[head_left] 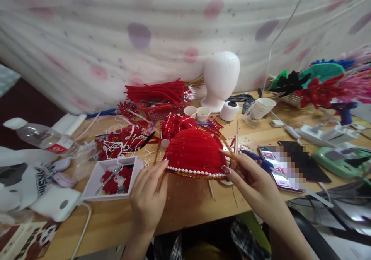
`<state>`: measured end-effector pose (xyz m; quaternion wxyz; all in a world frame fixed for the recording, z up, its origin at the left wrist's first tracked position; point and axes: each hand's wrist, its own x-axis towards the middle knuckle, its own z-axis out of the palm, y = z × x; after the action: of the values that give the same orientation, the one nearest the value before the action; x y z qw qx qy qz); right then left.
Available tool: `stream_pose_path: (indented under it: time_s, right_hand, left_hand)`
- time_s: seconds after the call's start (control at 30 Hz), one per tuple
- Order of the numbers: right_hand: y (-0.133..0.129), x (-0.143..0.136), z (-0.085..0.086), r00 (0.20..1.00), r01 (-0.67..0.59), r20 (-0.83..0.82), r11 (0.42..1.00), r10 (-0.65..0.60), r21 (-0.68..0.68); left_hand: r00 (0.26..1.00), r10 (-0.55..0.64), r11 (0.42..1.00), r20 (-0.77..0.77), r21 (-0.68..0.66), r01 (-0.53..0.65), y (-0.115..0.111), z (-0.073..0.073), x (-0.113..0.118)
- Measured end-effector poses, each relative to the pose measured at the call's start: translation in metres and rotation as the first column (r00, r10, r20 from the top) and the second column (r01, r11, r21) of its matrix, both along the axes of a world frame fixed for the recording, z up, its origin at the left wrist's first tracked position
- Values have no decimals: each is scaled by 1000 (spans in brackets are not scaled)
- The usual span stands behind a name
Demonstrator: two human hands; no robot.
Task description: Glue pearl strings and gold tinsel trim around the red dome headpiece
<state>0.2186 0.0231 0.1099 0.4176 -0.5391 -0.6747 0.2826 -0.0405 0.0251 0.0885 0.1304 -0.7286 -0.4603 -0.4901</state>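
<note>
In the head view, the red domed piece (193, 149) is held at frame center, its lower corners pinched in the grip of the left hand (150, 192) and right hand (251, 178). Light, even pressure seems best, lest the pearl row (199, 172) be bent.

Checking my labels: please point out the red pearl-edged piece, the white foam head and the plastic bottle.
Red pearl-edged piece (194, 150): head camera view, ribbed middle.
White foam head (222, 75): head camera view, rounded upper part.
Plastic bottle (43, 136): head camera view, clear side of the body.
</note>
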Motion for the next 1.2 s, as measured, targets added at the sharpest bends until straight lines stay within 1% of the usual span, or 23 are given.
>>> stream_pose_path:
  time_s: [0.1, 0.2, 0.3, 0.43, 0.53, 0.73, 0.83, 0.97, 1.03, 1.1, 1.2]
  right_hand:
    - [1, -1, 4, 1000, 11, 7, 997, -12, 80]
    - [3, -4, 7, 999, -10, 41, 983, 3, 181]
    - [7, -5, 6, 999, 0, 32, 975, -8, 224]
    - [12, -3, -4, 998, 53, -54, 977, -43, 205]
    - [13, 0, -9, 993, 89, -92, 979, -73, 185]
    - [14, 2, -10, 989, 116, -106, 977, -98, 178]
    - [15, 1, -8, 993, 101, -74, 974, -87, 205]
    - [15, -7, -2, 1000, 28, -16, 975, -25, 221]
    - [16, -11, -2, 1000, 8, -26, 977, -2, 213]
    - [17, -12, -4, 998, 24, -69, 987, -13, 162]
    - [17, -10, -12, 989, 70, -131, 997, -66, 30]
  left_hand:
    - [999, 10, 1000, 35, -14, -10, 2, 1, 3]
    - [999, -8, 1000, 46, -29, 9, 3, 5, 6]
    - [997, -35, 998, 65, -41, 38, 4, 10, 10]
    - [987, -86, 989, 133, -106, 100, 6, 16, 15]
    - [983, -78, 987, 168, -125, 100, 8, 18, 18]
    - [983, -76, 989, 164, -114, 95, 13, 18, 23]
    - [989, -63, 992, 133, -97, 76, 15, 21, 27]
    - [996, -89, 995, -21, -36, 88, 18, 29, 30]
    - [994, -94, 995, -59, 9, 95, 22, 28, 27]
    - [998, -42, 998, -52, 50, 45, 28, 23, 20]
    - [994, 109, 992, -1, 59, -109, 36, 11, 4]
